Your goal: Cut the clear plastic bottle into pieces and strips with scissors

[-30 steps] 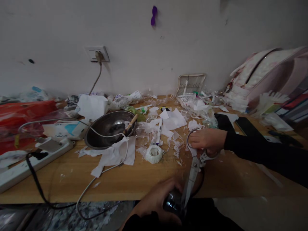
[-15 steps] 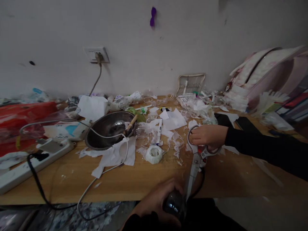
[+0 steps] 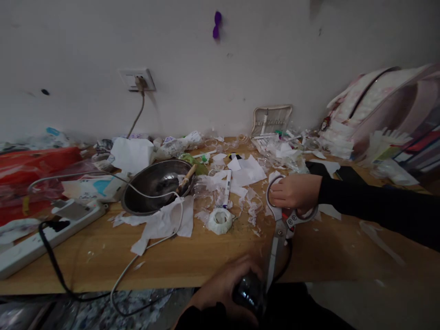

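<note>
My right hand (image 3: 297, 189) is closed on large grey-handled scissors (image 3: 274, 254), whose blades point down towards me. Low in front, at the table's near edge, my left hand (image 3: 223, 288) wraps round a dark, glossy, rounded object (image 3: 248, 292); its kind does not show. The blade tips reach the right side of that object, and I cannot tell whether they touch it. Behind the blades a thin black cable curves down. A small white paper-wrapped ring (image 3: 220, 221) with an open middle lies on the table left of the scissors.
A metal bowl (image 3: 151, 201) with a wooden-handled tool stands on the left, a white cable across it. Further left is a power strip (image 3: 44, 233). Paper scraps, a white marker (image 3: 227, 189) and plastic litter the table (image 3: 161, 261). A pink backpack (image 3: 381, 105) sits back right.
My right hand and the scissor handles have shifted slightly left and up. The left hand keeps its hold on the dark object, almost unmoved.
</note>
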Tool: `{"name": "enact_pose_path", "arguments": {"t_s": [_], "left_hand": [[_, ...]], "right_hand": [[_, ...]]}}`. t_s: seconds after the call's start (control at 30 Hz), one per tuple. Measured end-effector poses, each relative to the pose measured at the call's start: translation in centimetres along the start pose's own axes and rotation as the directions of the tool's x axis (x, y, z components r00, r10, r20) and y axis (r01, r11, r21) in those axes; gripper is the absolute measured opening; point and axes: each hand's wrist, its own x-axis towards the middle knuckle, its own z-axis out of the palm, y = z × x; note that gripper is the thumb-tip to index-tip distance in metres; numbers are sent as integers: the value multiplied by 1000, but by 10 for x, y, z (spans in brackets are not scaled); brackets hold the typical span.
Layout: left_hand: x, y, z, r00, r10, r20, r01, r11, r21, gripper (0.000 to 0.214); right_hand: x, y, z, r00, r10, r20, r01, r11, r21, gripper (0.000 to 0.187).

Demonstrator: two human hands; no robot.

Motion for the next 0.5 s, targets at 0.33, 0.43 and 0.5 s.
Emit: {"name": "enact_pose_path", "arguments": {"t_s": [0.33, 0.43, 0.5], "left_hand": [[1, -2, 0, 1000, -24, 1, 24, 1000, -20, 58], [1, -2, 0, 999, -30, 14, 30, 999, -22, 58], [0, -1, 0, 999, -37, 16, 37, 999, -32, 58]], "right_hand": [[1, -1, -7, 1000, -7, 25, 7, 1000, -15, 19], [0, -1, -7, 999, -1, 39, 1, 1000, -13, 19], [-1, -2, -7, 999, 6, 46, -6, 1000, -7, 20]]}}
